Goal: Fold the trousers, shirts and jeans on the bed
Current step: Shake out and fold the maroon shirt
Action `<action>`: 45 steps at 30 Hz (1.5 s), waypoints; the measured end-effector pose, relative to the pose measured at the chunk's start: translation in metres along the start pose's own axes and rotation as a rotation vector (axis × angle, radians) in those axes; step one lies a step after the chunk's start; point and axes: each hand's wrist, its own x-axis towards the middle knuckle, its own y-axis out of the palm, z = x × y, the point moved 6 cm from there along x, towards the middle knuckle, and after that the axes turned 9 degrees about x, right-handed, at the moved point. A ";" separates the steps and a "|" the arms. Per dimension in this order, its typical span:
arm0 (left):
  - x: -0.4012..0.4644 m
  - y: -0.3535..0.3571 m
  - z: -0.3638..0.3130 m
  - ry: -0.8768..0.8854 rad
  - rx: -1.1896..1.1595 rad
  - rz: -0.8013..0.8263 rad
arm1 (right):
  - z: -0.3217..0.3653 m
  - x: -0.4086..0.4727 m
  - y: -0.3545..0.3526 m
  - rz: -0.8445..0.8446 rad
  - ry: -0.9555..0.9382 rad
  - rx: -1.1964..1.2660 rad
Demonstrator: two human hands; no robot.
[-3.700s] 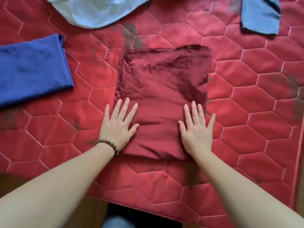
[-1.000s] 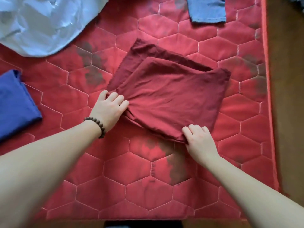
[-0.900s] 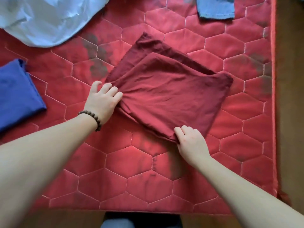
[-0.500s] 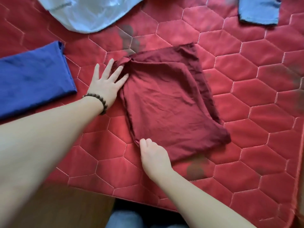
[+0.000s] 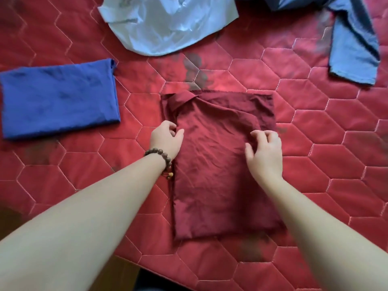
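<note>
1. The maroon shirt (image 5: pixel 220 164) lies folded mid-bed, nearer the bed's (image 5: pixel 84 169) front edge.
2. Left hand (image 5: pixel 167 139) pinches its left edge; the grip could drag layers askew.
3. Right hand (image 5: pixel 264 150) hovers, fingers loosely curled, holding nothing; pressing unevenly may set creases.
4. The white garment (image 5: pixel 168 24) and grey-blue garment (image 5: pixel 352 45) at the far edge remain unfolded.

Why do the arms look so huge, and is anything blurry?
Head view: the wide lens swells the forearms near the bottom edge and bends the quilt lines; the right hand looks slightly soft; the white cloth at the top is bright, almost washed out; the maroon shirt stays fairly sharp.
</note>
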 end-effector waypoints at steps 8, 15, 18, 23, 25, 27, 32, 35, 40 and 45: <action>0.006 0.000 0.004 -0.092 -0.036 -0.081 | -0.002 0.071 0.012 0.256 0.022 0.061; 0.004 -0.015 0.012 -0.205 -0.237 -0.236 | -0.010 0.076 -0.004 0.076 0.150 -0.097; 0.025 -0.011 0.008 -0.274 -0.299 -0.124 | -0.023 0.087 -0.003 0.162 0.305 0.062; 0.037 -0.008 -0.018 -0.154 -0.268 -0.069 | -0.014 0.093 -0.004 0.158 0.135 0.108; 0.043 -0.019 -0.035 -0.079 -0.271 -0.166 | -0.015 0.094 -0.012 0.048 0.121 0.185; 0.048 -0.026 -0.049 -0.024 -0.177 -0.256 | -0.017 0.091 -0.017 -0.023 0.148 0.138; 0.016 -0.003 -0.075 0.388 0.309 -0.303 | 0.032 0.061 0.003 -0.106 -0.273 -0.094; -0.008 0.049 -0.069 0.597 0.637 -0.054 | 0.060 0.032 0.060 0.179 -0.497 -0.131; -0.011 0.066 -0.031 0.562 0.896 -0.014 | 0.027 0.020 0.084 0.254 -0.484 -0.316; -0.021 0.056 -0.014 0.523 0.959 -0.029 | -0.032 0.012 0.044 0.171 -0.366 -0.387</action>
